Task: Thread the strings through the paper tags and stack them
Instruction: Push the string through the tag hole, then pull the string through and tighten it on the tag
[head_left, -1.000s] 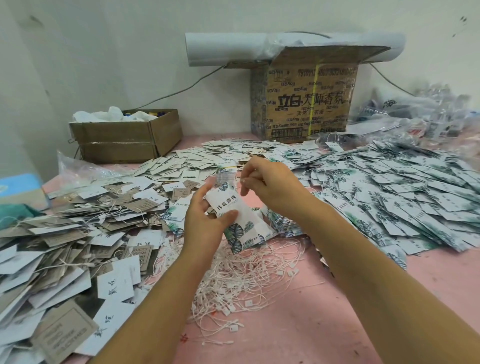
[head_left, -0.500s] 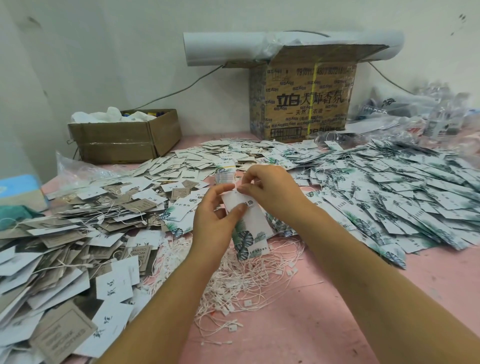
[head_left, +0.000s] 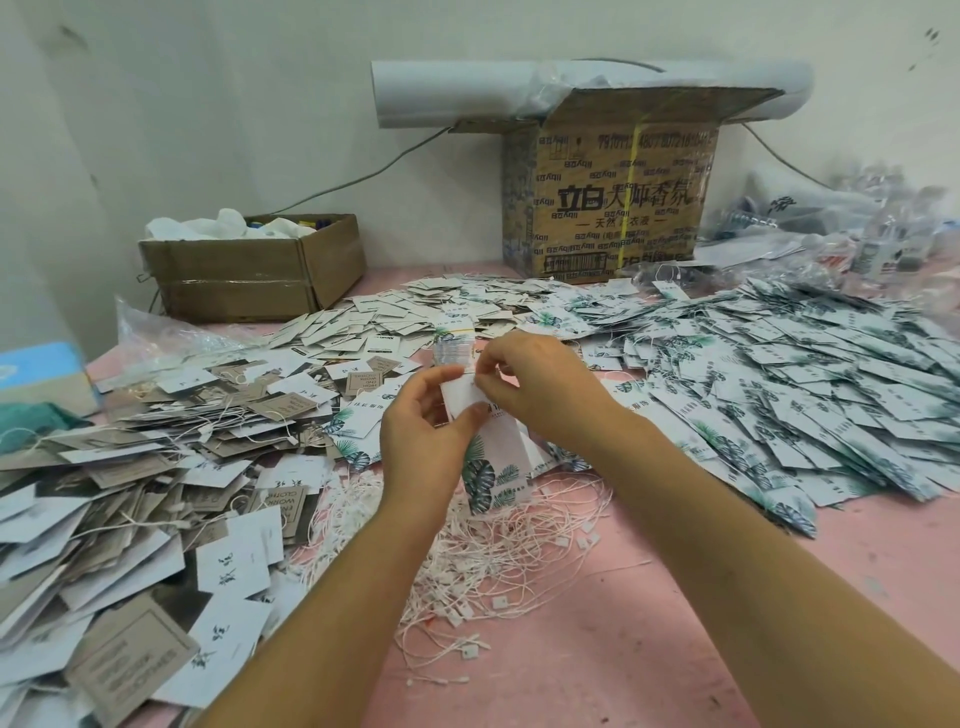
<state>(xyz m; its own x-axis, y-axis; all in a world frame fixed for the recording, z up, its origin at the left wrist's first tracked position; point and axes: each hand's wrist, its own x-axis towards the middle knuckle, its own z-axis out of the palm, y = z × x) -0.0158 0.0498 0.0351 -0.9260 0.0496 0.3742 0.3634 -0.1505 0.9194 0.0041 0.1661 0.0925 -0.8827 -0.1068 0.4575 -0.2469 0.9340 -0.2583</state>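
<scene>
My left hand (head_left: 423, 431) holds a long white paper tag (head_left: 493, 467) with green leaf print, thumb and fingers pinching its upper part. My right hand (head_left: 535, 384) pinches at the tag's top edge, fingertips close together; a string there is too thin to make out. Below the hands lies a tangle of white strings (head_left: 498, 551) with small plastic locks on the pink table (head_left: 649, 649). A wide spread of leaf-print tags (head_left: 779, 389) covers the right side. Grey and white tags (head_left: 130, 493), some with strings, pile up at the left.
A tall printed cardboard box (head_left: 613, 197) stands at the back with a white paper roll (head_left: 467, 93) on top. A low brown box (head_left: 254, 265) with white stuff sits back left. Clear plastic bags (head_left: 857, 234) crowd the back right. A blue box (head_left: 41, 369) sits far left.
Both hands have drawn together over the tag: my right hand came down to its top edge, and the tag now hangs more upright in my left hand.
</scene>
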